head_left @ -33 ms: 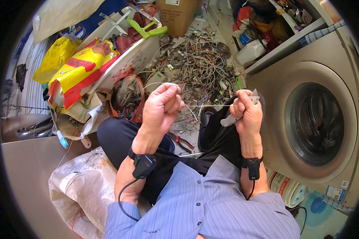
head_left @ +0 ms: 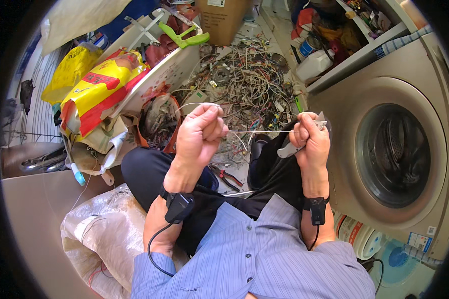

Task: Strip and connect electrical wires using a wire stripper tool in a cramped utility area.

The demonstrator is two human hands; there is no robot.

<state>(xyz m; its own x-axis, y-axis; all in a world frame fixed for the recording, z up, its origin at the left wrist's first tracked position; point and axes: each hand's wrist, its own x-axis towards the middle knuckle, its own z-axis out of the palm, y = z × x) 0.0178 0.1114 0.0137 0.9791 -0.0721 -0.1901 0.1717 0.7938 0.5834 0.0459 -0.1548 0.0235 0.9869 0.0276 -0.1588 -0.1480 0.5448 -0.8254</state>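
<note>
My left hand [head_left: 202,130] is closed round a thin white wire [head_left: 259,131]. A loose length of it curves out from the top of that fist toward the left. Between my two fists the wire runs straight and level, over to my right hand [head_left: 312,142]. That hand is closed on a grey utility knife [head_left: 287,150], whose pointed metal end sticks up past the thumb. Fingers hide where the wire meets the knife. On the floor below, between my legs, lie red-and-black-handled pliers [head_left: 226,178].
A heap of tangled cables [head_left: 254,82] covers the floor ahead. At left stand a white tub [head_left: 157,70] with bags over it and an orange container [head_left: 173,142] of scraps. The washing machine [head_left: 344,99] is close on my right. A whitish sack [head_left: 100,229] sits beside my left arm.
My left hand has shifted slightly left and my right hand slightly right, so the wire between them spans a little farther. Both grips stay the same.
</note>
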